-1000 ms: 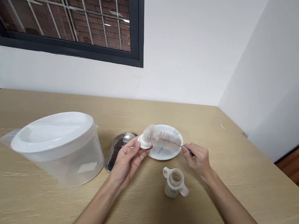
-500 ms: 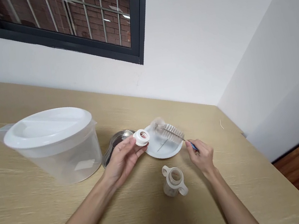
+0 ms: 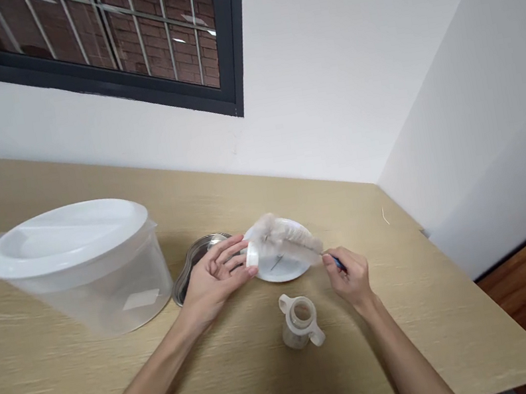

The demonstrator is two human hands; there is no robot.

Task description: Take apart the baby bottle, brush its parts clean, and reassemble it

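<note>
Brush (image 3: pixel 295 240) sits in the closed right grip (image 3: pixel 351 274).

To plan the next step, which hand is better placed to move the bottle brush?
Probably the right hand: it grips the bottle brush by its blue handle; the left hand holds the white bottle collar.

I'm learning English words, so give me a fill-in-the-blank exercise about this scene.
The brush in the right hand has a handle coloured ____.
The ring in the left hand is coloured ____.
The bottle shows ____ handles.
In the picture, the container stands to the ____ of the bottle.
Missing words: blue; white; two; left.
</note>
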